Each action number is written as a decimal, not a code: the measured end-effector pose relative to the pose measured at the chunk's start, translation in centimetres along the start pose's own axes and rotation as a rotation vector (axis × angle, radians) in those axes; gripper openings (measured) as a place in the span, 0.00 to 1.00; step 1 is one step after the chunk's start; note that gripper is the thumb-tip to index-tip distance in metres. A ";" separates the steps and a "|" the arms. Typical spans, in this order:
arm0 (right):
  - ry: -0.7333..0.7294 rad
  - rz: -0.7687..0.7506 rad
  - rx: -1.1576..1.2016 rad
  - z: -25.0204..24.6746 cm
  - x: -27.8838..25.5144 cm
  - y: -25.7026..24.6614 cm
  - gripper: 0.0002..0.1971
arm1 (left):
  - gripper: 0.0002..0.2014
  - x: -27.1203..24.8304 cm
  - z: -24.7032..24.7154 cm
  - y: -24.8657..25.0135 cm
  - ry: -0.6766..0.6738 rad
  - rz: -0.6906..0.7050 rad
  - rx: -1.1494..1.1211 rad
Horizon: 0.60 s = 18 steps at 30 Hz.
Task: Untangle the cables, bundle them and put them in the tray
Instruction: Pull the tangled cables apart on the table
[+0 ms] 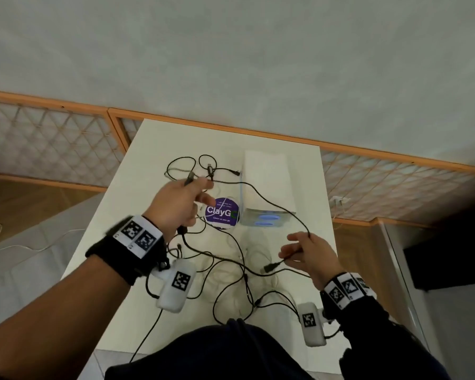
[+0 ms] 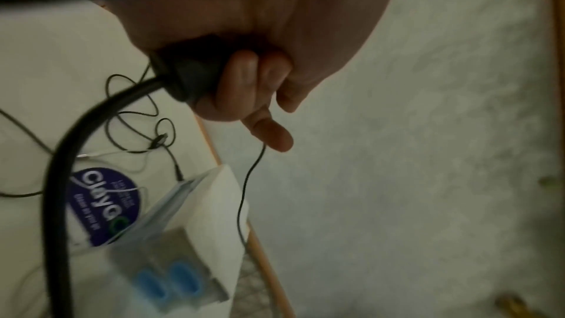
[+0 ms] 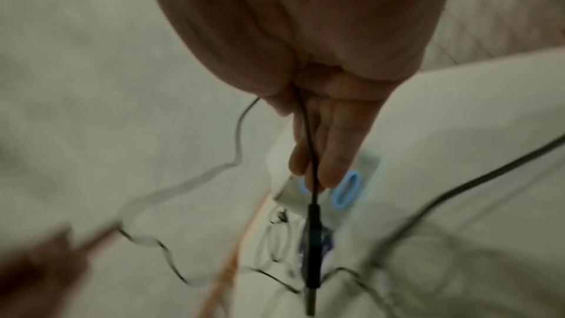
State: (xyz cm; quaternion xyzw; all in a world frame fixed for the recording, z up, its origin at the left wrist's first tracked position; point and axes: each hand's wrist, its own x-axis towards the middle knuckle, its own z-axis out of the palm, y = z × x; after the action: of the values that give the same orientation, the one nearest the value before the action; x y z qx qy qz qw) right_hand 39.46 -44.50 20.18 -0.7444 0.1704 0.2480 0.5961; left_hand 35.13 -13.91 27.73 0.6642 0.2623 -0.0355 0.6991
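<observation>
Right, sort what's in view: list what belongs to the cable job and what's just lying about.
Belongs to the job:
black cables, tangled on the table
white cables, mixed in with them
tray, no cable in it
left hand and right hand, each gripping black cable

Lying about:
round purple ClayGo sticker
table

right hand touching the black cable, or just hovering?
Touching. Right wrist view: right hand fingers pinch the thin black cable, its plug hanging below.
</observation>
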 end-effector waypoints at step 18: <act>-0.347 0.203 0.808 7.1 -3.5 -1.9 0.16 | 0.14 -4.4 6.0 -3.2 -0.280 0.364 0.226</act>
State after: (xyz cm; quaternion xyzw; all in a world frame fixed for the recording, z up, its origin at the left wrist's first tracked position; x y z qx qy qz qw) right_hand 36.50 -37.29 22.55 -0.3787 0.2234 0.3399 0.8313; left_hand 32.00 -21.23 26.52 0.7629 0.0333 -0.0297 0.6450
